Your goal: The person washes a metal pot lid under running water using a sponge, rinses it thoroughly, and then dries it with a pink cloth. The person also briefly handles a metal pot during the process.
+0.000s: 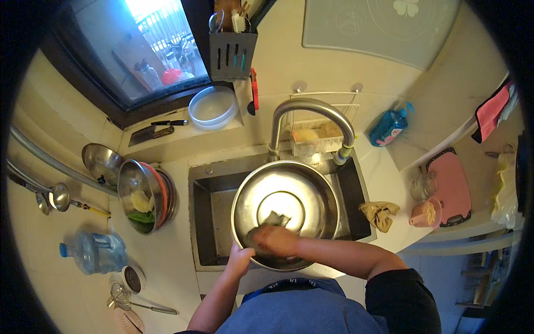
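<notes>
A large stainless steel basin (pixel 319 196) rests over the sink (pixel 217 217), its open side facing me. My left hand (pixel 240 261) grips its near-left rim, with the thumb over the edge. Inside the bowl, my right hand (pixel 276 241) presses a dark greyish cloth (pixel 275 219) against the lower-left wall. Blur hides the fingers and much of the cloth. Beyond the basin, a curved metal faucet (pixel 311 104) arches to the right, its spout end past the rim.
Left of the sink, a tilted steel bowl (pixel 137 183) holds green vegetables. A blue water jug (pixel 100 252) lies on the counter. To the right are a crumpled brown cloth (pixel 380 215), a pink cup (pixel 427 213) and a soap bottle (pixel 390 127). Knives (pixel 152 132) lie on the back ledge.
</notes>
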Demonstrator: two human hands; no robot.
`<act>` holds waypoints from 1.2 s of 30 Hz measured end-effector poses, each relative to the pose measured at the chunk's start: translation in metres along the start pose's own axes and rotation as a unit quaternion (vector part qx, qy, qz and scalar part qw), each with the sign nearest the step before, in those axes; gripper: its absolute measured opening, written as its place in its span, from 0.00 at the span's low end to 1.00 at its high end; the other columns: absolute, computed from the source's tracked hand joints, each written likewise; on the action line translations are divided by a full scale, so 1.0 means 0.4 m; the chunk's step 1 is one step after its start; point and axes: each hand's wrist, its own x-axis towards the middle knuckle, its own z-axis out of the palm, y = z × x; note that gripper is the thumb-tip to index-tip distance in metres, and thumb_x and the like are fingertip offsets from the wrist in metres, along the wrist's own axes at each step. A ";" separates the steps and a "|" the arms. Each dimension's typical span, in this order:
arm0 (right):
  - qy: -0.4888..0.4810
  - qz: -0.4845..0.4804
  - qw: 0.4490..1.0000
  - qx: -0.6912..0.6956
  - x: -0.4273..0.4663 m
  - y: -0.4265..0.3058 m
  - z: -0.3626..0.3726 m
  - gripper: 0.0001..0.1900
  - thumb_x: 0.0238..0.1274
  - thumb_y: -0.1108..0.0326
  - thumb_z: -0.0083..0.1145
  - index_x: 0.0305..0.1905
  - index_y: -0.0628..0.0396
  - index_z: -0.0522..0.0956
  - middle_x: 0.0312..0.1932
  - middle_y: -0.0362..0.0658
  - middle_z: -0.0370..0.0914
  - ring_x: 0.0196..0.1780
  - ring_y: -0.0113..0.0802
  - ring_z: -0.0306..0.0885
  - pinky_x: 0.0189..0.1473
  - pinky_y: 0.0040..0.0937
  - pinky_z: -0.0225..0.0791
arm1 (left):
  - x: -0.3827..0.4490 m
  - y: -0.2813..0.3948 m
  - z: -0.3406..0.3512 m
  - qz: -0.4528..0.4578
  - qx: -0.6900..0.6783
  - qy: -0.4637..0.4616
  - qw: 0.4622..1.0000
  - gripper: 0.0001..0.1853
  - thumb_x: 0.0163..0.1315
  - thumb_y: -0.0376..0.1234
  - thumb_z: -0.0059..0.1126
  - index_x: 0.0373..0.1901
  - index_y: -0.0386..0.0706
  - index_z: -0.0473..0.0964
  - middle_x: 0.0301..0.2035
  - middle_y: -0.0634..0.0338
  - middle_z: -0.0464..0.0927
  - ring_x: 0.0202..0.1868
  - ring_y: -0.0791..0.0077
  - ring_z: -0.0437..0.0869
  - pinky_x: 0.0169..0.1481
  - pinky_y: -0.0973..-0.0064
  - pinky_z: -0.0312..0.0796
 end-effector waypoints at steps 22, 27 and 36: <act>0.094 0.183 0.941 0.267 -0.026 -0.109 0.064 0.09 0.53 0.65 0.49 0.32 0.59 0.74 0.33 0.50 0.71 0.41 0.47 0.69 0.43 0.41 0.63 | 0.091 -0.045 -0.006 0.125 -0.086 0.135 0.979 0.35 0.52 0.23 0.41 0.66 0.39 0.50 0.57 0.50 0.62 0.58 0.62 0.64 0.62 0.72 0.56; -0.027 0.182 0.973 -0.138 -0.195 0.007 -0.111 0.09 0.44 0.60 0.55 0.26 0.54 0.77 0.28 0.47 0.72 0.38 0.41 0.71 0.42 0.38 0.64 | 0.078 0.023 -0.020 0.238 0.011 0.126 0.963 0.33 0.52 0.22 0.42 0.65 0.38 0.53 0.60 0.52 0.59 0.62 0.63 0.60 0.66 0.71 0.49; 0.071 0.191 0.967 0.154 -0.113 -0.192 0.016 0.18 0.62 0.59 0.45 0.53 0.54 0.68 0.51 0.54 0.72 0.53 0.46 0.71 0.52 0.44 0.66 | 0.087 0.012 -0.008 0.158 -0.026 0.172 0.972 0.28 0.53 0.23 0.45 0.60 0.34 0.60 0.53 0.51 0.68 0.54 0.64 0.68 0.62 0.73 0.57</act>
